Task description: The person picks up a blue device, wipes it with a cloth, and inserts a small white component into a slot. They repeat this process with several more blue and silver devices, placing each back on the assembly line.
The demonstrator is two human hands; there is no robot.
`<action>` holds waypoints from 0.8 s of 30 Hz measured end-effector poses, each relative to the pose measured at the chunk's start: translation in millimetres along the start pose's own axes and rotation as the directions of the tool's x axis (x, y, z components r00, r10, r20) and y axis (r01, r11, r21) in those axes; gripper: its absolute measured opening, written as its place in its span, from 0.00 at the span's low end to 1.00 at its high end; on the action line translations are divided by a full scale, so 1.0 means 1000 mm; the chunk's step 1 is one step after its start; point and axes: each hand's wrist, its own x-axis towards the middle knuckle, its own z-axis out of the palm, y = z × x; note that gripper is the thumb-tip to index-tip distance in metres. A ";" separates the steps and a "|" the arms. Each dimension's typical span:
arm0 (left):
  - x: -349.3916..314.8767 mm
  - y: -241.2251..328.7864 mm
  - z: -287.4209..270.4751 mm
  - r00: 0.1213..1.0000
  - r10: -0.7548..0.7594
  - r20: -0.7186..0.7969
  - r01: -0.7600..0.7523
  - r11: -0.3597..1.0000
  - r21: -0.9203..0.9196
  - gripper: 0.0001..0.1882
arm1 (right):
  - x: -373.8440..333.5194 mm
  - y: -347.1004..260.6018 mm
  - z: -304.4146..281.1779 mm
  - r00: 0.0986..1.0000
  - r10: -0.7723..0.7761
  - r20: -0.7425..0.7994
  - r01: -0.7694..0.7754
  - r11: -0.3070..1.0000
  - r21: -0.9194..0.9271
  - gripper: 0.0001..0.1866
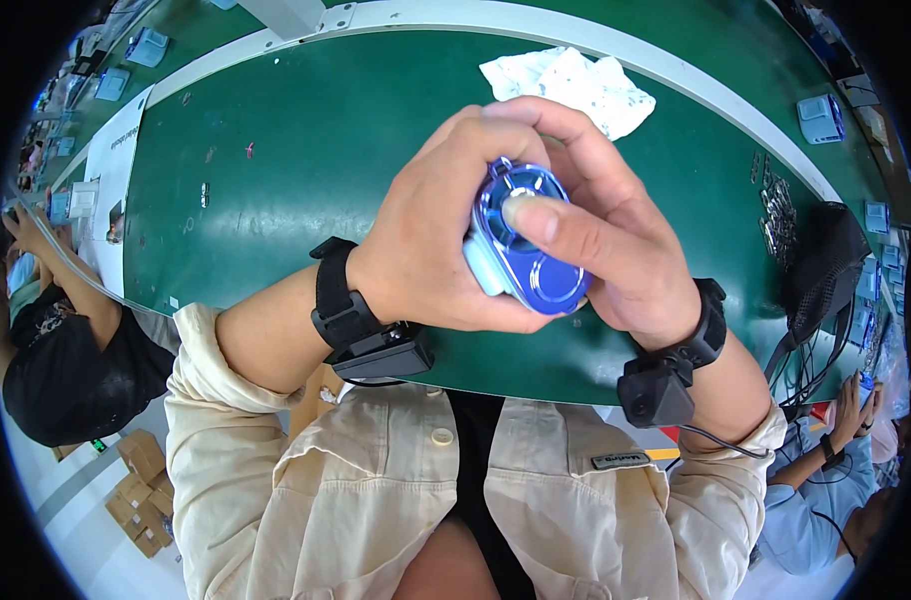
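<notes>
Green worktop (306,200) lay beneath the blue device (538,270), held towards one o'clock of centre, the left hand (416,220) wrapping its fingers round its side, the right hand (631,240) pinching, thumb on its round face (524,182), where firm cradling and light, even pressure seemed best.

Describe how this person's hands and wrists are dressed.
The left hand and right hand are bare, with no gloves or rings showing. The cream sleeves are rolled up. On the left wrist, a black strap carries a flattish black box; on the right, another black strap carries a chunkier black block, with a thin black cable.
</notes>
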 end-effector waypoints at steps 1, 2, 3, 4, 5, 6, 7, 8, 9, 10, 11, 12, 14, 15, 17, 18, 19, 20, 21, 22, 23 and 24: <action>0.000 0.000 -0.001 1.000 0.001 -0.001 -0.001 1.000 0.001 0.40 | 0.000 -0.001 0.000 1.000 0.010 0.012 -0.010 1.000 0.000 0.35; -0.001 -0.001 -0.002 1.000 -0.003 0.014 0.003 1.000 -0.006 0.40 | 0.001 -0.002 0.000 1.000 0.010 0.013 -0.010 1.000 -0.002 0.35; -0.002 -0.002 -0.002 1.000 -0.006 0.028 0.006 1.000 -0.011 0.40 | 0.000 -0.003 0.001 1.000 0.005 0.006 -0.005 1.000 -0.030 0.35; -0.002 -0.002 -0.002 0.999 -0.008 0.040 0.009 1.000 -0.016 0.40 | -0.001 -0.004 0.002 1.000 0.000 0.001 0.000 0.998 -0.059 0.34; -0.001 -0.003 -0.002 0.999 -0.005 0.032 0.005 1.000 -0.015 0.40 | -0.002 -0.006 0.003 1.000 -0.004 -0.003 0.003 0.996 -0.091 0.34; 0.001 -0.005 -0.003 0.999 0.012 0.041 -0.011 1.000 -0.018 0.40 | -0.003 -0.006 0.003 1.000 -0.001 0.004 0.001 0.995 -0.099 0.34; 0.004 -0.006 -0.004 0.998 0.029 0.047 -0.028 0.999 -0.021 0.40 | -0.004 -0.005 0.004 1.000 -0.006 -0.022 0.004 0.996 -0.086 0.34; 0.005 -0.007 -0.004 0.998 0.050 0.049 -0.049 0.999 -0.020 0.40 | -0.005 -0.002 0.003 0.999 -0.012 -0.042 0.009 0.997 -0.076 0.35; 0.006 -0.007 -0.005 0.998 0.058 0.031 -0.057 0.998 -0.015 0.40 | -0.004 -0.003 0.002 0.998 -0.018 -0.061 0.014 0.998 -0.066 0.35; 0.005 -0.008 -0.006 0.997 0.068 0.047 -0.068 0.998 0.000 0.40 | -0.004 -0.004 0.004 0.999 -0.014 -0.047 0.010 0.997 -0.078 0.35; 0.003 -0.009 -0.007 0.995 0.078 0.063 -0.079 0.997 0.015 0.40 | -0.003 -0.005 0.005 0.998 -0.012 -0.066 0.011 1.000 -0.018 0.33; 0.002 -0.010 -0.008 0.993 0.085 0.079 -0.088 0.996 0.030 0.40 | -0.002 -0.006 0.006 0.996 -0.008 -0.085 0.011 0.999 0.043 0.31; 0.002 -0.009 -0.008 0.992 0.103 0.066 -0.104 0.994 0.017 0.40 | -0.003 -0.009 0.008 0.994 0.003 -0.106 0.007 0.996 0.090 0.30; 0.002 -0.010 -0.008 0.991 0.115 0.069 -0.116 0.993 0.005 0.40 | -0.005 -0.008 0.007 0.996 -0.013 -0.087 0.018 0.998 0.054 0.30; 0.002 -0.009 -0.007 0.990 0.129 0.063 -0.129 0.992 -0.007 0.40 | -0.008 -0.003 0.004 0.998 -0.045 -0.048 0.044 0.999 -0.013 0.29; 0.002 -0.008 -0.006 0.991 0.122 0.061 -0.122 0.993 -0.008 0.39 | -0.008 -0.002 0.004 0.998 -0.041 -0.042 0.040 0.999 -0.017 0.29; 0.002 -0.008 -0.005 0.992 0.114 0.061 -0.114 0.993 -0.010 0.39 | -0.008 0.000 0.004 0.997 -0.061 -0.037 0.059 0.997 -0.051 0.30; 0.002 -0.008 -0.005 0.992 0.106 0.062 -0.106 0.994 -0.012 0.39 | -0.009 0.001 0.004 0.996 -0.081 -0.032 0.078 0.993 -0.084 0.30; 0.002 -0.008 -0.004 0.993 0.106 0.058 -0.105 0.994 -0.011 0.39 | -0.009 0.002 0.004 0.994 -0.101 -0.027 0.098 0.988 -0.116 0.31; 0.002 -0.009 -0.004 0.993 0.104 0.056 -0.104 0.994 -0.016 0.39 | -0.008 0.003 0.004 0.995 -0.099 -0.024 0.096 0.989 -0.117 0.31; 0.002 -0.009 -0.003 0.993 0.104 0.054 -0.103 0.994 -0.023 0.39 | -0.008 0.004 0.005 0.994 -0.107 -0.035 0.101 0.985 -0.138 0.31; 0.002 -0.009 -0.003 0.993 0.103 0.053 -0.101 0.994 -0.031 0.38 | -0.009 0.005 0.005 0.992 -0.116 -0.046 0.107 0.982 -0.159 0.32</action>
